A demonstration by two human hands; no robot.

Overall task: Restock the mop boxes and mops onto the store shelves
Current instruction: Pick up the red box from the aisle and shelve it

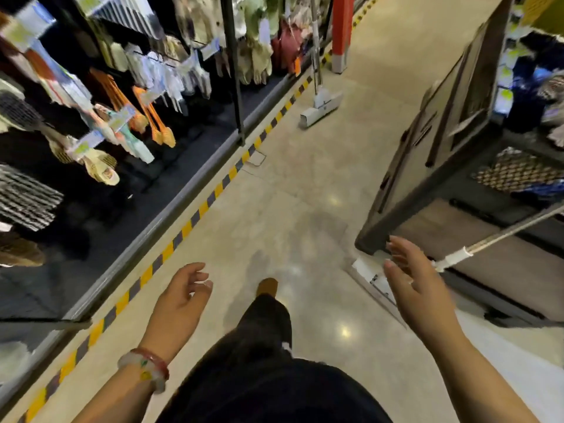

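A store aisle is seen from above, and the polished beige floor (305, 190) is lit by several bright ceiling reflections. A yellow-and-black hazard stripe (195, 215) is run along the foot of the dark shelving (128, 215) on the left, where packaged cleaning goods and orange-handled items (152, 117) are hung in rows. Further up the aisle, a flat mop (320, 102) is stood with its white head on the floor beside the stripe, its pole leaned up against the shelving; a red pillar (342, 29) is seen just behind it. On the right, a dark shelf unit (427, 166) is set at an angle, with patterned goods stacked inside.

The left hand (180, 303) is held low over the floor, fingers loosely curled and nothing gripped; bracelets (146, 367) are worn at that wrist. The right hand (412, 282) is stretched forward with fingers spread wide, nothing held. Just past it, a second mop (454, 257) is laid low by the base of the right unit, its metal pole slanted up to the right and its white head partly hidden behind the hand. A dark trouser leg and a brown shoe (268, 286) are seen between the hands.
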